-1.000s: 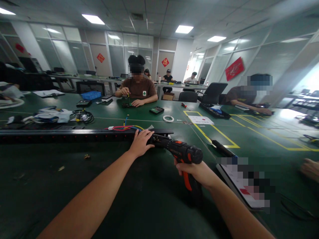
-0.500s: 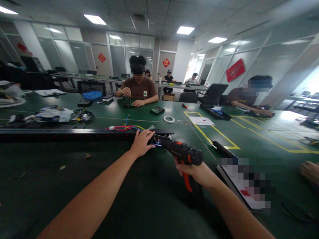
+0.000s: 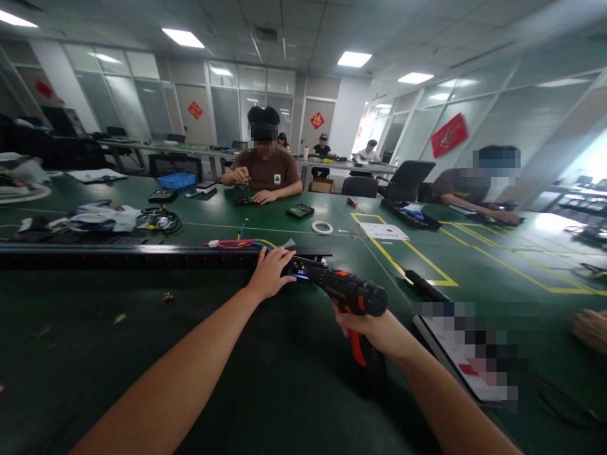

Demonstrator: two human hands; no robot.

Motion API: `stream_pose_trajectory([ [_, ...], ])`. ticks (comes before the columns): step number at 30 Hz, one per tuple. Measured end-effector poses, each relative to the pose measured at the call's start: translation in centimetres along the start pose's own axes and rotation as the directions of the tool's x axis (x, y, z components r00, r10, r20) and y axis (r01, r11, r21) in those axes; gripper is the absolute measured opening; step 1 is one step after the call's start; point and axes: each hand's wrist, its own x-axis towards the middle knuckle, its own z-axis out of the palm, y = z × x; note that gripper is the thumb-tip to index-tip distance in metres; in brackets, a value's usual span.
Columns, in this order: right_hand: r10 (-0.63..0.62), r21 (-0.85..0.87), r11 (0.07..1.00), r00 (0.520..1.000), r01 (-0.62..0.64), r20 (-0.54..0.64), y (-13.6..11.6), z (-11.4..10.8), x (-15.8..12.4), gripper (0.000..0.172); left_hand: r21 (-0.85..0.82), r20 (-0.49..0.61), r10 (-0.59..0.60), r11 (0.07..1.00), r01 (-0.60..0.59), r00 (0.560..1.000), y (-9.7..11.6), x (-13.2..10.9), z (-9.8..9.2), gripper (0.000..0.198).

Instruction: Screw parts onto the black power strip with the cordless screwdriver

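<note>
My right hand (image 3: pixel 367 325) is wrapped around the handle of a black and orange cordless drill (image 3: pixel 353 291). The drill's nose points left, at the near face of a long black bar, apparently a power strip (image 3: pixel 156 258), close to its right end. My left hand (image 3: pixel 271 273) grips that bar, fingers over the top and thumb on the front side by the drill tip. Red, blue and yellow wires (image 3: pixel 241 242) come out along the top behind my left hand. A light glows at the drill's nose; the exact contact point of the bit is too small to make out.
Beyond the bar lie a white tape ring (image 3: pixel 322 227), a green circuit board (image 3: pixel 300 211) and a blue basket (image 3: pixel 175 181). Right of the drill are a soldering-iron-like tool (image 3: pixel 422 285) and a notebook (image 3: pixel 450 357). Co-workers sit across and to the right.
Almost nothing differs. The view has shifted very slightly; both hands, the drill and the bar keep their places.
</note>
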Motion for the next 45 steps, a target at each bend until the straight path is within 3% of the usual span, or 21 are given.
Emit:
stream_pose_trajectory([
  [45, 0.006, 0.018, 1.0, 1.0, -0.006, -0.018, -0.21, -0.09, -0.16, 0.02, 0.009, -0.001, 0.002, 1.0, -0.002, 1.0, 0.25, 0.02, -0.04, 0.07],
])
